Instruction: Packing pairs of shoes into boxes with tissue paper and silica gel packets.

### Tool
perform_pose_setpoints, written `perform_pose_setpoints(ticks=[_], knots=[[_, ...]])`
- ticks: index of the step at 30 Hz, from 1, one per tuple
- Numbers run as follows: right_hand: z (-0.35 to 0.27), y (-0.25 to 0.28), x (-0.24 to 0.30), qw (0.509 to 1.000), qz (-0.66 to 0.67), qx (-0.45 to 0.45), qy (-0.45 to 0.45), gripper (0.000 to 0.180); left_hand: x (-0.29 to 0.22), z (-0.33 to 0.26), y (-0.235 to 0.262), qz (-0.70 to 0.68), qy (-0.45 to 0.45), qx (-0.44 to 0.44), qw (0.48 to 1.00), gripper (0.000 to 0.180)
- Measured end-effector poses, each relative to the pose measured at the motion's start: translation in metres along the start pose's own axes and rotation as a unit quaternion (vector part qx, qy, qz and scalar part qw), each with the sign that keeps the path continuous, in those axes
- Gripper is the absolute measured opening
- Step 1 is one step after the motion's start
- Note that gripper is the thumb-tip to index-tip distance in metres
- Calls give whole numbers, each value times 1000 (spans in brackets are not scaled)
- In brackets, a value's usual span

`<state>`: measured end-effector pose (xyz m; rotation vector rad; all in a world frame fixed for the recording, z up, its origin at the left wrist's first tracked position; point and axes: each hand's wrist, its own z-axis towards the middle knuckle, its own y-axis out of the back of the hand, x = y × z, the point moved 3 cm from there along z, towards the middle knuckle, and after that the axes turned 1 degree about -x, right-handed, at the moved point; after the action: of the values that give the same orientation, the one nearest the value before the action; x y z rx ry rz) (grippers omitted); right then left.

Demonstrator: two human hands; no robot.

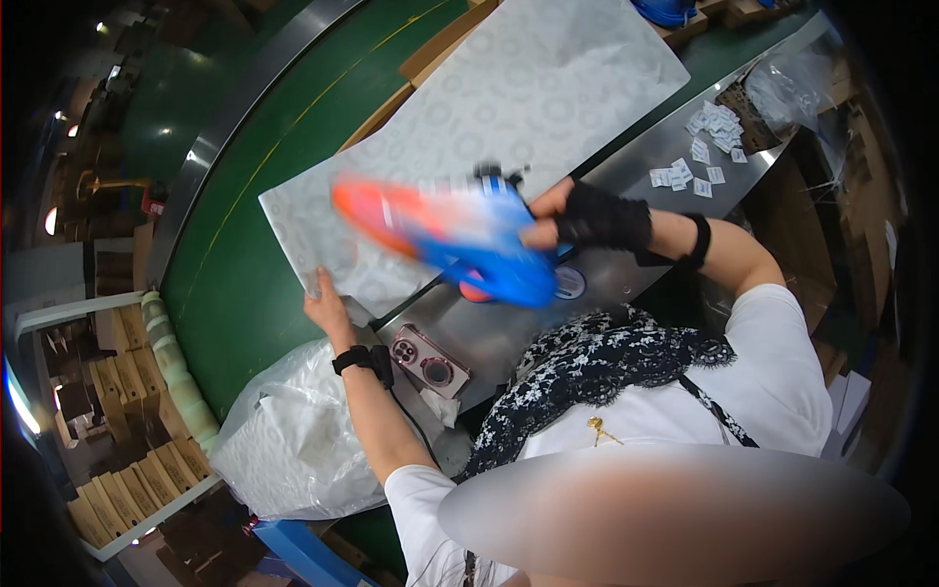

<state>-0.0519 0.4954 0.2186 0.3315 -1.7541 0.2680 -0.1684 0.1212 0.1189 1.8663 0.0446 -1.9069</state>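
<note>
My right hand [558, 220], in a black fingerless glove, grips a blue, white and orange sports shoe [509, 256] by its blue end. The shoe is blurred by motion, tilted above a large sheet of pale patterned wrapping paper [577, 88]. At the sheet's near-left corner, my left hand [331, 311] pinches the edge of the paper. The sheet lies across the green conveyor belt [235, 284] and over part of an open cardboard box [445, 49]. A dark, blurred shape just behind the shoe cannot be made out.
A pink phone [430, 360] lies on the metal ledge [611, 284] near my left forearm, beside a large clear plastic bag [293, 440]. Several small white packets [719, 127] are scattered at the right, by a woven basket [738, 98]. Shelved boxes [137, 494] stand at the left.
</note>
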Motion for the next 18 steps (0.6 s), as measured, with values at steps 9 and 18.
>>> perform_pose_setpoints(ticks=[9,18], knots=[[149,-21,-89,947,-218,-216,92,32,-90,-19,-49,-117,11,125,985,32],[118,8,-64,796,-598,-41,-81,45,-58,-47,-134,165,-202,347,901,49]])
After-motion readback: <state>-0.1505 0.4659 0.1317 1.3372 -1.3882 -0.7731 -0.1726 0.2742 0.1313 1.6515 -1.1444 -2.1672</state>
